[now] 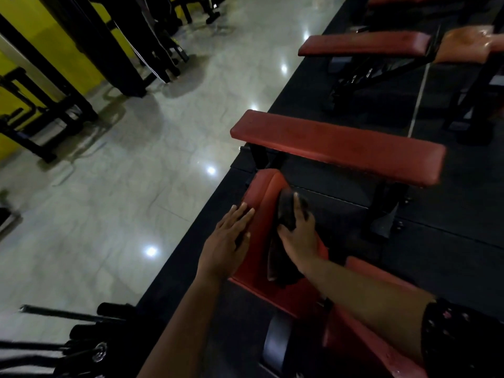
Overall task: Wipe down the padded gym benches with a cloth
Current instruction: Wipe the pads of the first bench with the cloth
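A red padded seat (pixel 261 203) of the nearest bench lies just below me on the black mat. My left hand (pixel 227 238) rests flat on its left edge with straight fingers. My right hand (pixel 298 230) grips a dark cloth (pixel 286 211) and presses it against the right side of this seat; part of the cloth trails down under my wrist. The bench's longer red back pad (pixel 362 342) runs under my right forearm toward the bottom right.
A second red flat bench (pixel 338 145) stands just beyond, and a third (pixel 362 45) farther back on the black mat (pixel 436 257). Glossy tiled floor (pixel 136 186) spreads left. Black and yellow machines (pixel 54 85) line the far left; black bars (pixel 68 315) lie bottom left.
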### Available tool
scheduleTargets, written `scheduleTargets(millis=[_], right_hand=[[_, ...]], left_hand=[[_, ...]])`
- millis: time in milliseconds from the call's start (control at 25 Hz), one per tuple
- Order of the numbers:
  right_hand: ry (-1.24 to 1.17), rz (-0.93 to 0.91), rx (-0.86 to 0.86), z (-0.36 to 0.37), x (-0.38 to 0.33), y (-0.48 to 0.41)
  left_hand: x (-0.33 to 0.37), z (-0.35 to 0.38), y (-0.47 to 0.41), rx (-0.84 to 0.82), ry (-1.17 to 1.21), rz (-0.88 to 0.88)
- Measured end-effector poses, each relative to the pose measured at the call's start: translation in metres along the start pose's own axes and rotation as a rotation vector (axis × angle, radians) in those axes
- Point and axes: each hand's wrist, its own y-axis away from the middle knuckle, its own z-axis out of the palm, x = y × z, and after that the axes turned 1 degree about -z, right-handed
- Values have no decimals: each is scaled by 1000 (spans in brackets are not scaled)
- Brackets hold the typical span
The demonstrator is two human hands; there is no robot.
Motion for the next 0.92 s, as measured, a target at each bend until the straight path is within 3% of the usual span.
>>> scheduleTargets(millis=[160, 320, 400, 520, 720, 800, 920], right_hand=[[132, -274, -125, 19, 23, 80], [340, -588, -304, 22, 78, 129], [350, -578, -356, 16, 92, 136], [251, -553, -203, 10, 88, 123], [250, -538, -210, 8, 88, 99], [148, -431, -191, 3, 83, 78], [94, -333, -11, -3, 69, 27]], left_hand=[[1, 0, 0, 9, -17, -6], [2, -6, -4, -88, -22, -39], [6, -13, -12, -128, -91, -16], [24, -17, -35, -157, -273, 83], [41, 3, -66, -282, -309, 120], [38, 8, -67, -214, -342, 132], [37, 13, -65, -129, -401, 171]])
